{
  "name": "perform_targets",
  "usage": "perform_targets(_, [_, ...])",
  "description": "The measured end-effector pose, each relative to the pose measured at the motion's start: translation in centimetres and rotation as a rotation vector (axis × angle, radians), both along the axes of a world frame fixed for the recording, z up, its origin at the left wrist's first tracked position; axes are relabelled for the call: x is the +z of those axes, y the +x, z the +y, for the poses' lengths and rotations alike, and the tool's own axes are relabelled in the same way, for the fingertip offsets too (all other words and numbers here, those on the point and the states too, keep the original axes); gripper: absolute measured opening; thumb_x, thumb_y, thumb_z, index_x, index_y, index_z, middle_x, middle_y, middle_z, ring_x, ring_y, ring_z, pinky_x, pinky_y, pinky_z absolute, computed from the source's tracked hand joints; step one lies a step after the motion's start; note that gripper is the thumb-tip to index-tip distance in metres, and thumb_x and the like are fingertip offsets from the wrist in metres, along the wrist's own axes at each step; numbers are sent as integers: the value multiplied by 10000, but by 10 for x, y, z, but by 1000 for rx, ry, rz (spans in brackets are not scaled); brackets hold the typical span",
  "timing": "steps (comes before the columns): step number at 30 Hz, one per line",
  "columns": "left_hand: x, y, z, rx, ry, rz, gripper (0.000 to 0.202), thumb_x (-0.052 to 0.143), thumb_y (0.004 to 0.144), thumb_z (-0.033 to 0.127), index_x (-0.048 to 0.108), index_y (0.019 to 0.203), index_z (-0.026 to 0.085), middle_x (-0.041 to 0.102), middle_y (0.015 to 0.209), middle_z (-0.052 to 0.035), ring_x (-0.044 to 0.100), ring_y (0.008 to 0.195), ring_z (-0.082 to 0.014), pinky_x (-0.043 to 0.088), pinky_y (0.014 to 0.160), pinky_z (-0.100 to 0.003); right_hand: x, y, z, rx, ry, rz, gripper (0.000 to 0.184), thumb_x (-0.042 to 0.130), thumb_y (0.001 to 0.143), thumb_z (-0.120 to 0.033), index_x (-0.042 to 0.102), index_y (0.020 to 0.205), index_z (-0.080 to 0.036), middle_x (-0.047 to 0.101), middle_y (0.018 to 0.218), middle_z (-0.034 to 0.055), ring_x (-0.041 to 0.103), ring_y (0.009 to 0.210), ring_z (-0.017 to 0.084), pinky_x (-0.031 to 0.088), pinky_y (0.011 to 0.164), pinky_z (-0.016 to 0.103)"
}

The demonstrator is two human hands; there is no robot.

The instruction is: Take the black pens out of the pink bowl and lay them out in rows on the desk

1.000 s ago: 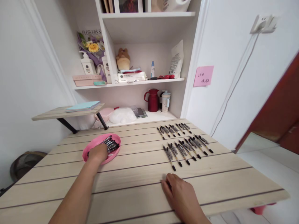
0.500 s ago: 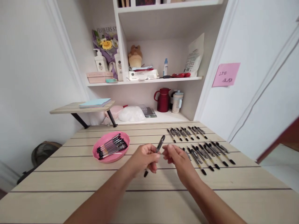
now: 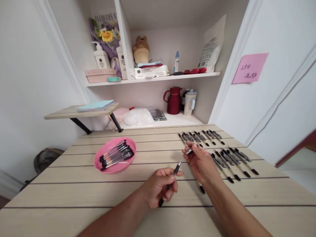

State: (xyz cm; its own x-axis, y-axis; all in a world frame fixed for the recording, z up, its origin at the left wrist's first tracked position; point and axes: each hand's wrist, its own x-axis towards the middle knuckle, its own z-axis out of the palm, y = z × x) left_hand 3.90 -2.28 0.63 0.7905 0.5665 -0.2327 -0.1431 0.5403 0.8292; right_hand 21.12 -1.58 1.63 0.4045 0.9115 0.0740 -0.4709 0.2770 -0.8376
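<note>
An uncapped black pen [image 3: 177, 168] is held in my left hand [image 3: 161, 186], its metal tip pointing up and away. My right hand [image 3: 201, 161], higher and to the right, pinches a clear and dark pen cap [image 3: 189, 151] apart from the pen. Under and beyond my right hand, pens without caps [image 3: 234, 161] lie in a near row on the table. Behind them a second row holds small pens or caps [image 3: 197, 137]. At the left, a pink scalloped dish [image 3: 97, 164] contains several capped pens [image 3: 117, 154].
The slatted wooden table [image 3: 74, 189] spans the front. A small raised shelf [image 3: 61, 112] bearing blue paper [image 3: 96, 105] stands at the back left. Behind the table are a clear plastic bag [image 3: 138, 117], a red jug [image 3: 173, 101] and a pale cup [image 3: 189, 102].
The cap has come off the pen and is now in my right hand, which has moved up and right. My left hand has moved slightly right and down. The view has shifted a little.
</note>
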Motion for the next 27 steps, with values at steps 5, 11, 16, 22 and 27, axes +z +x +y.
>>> perform_targets(5, [-5,4,0,117,57,-8,326,632,669,303,562,946,147,541,570,33,411,318,-31,220,320,-170,2,-7,-7,106,-123,-69,225,641,642,-364,532,722,-184,466,547,-58,396,418,53,300,403,196])
perform_targets(11, [-7,5,0,253,150,84,294,641,644,265,546,901,160,545,613,39,430,337,-29,258,329,-159,-6,-24,-12,241,-221,-370,323,643,633,-452,501,605,-164,417,438,-74,279,382,37,182,396,201])
perform_targets(16, [-7,4,-1,206,76,77,274,589,695,342,562,881,143,538,592,26,450,345,-47,254,323,-168,-9,-23,-12,260,-214,-350,299,661,630,-427,571,693,-149,386,407,-81,300,405,48,207,422,201])
perform_targets(22, [-7,4,1,176,52,14,328,539,737,400,548,951,152,508,548,43,410,320,-46,244,314,-173,-8,-26,-14,285,-207,-229,341,616,648,-494,548,687,-162,443,446,-69,305,374,36,204,395,195])
perform_targets(27, [-6,4,1,162,57,66,315,527,743,403,527,928,148,491,517,53,350,296,-33,187,305,-167,-8,-25,-14,291,-237,-253,321,691,582,-433,574,697,-157,385,375,-93,282,360,30,219,399,193])
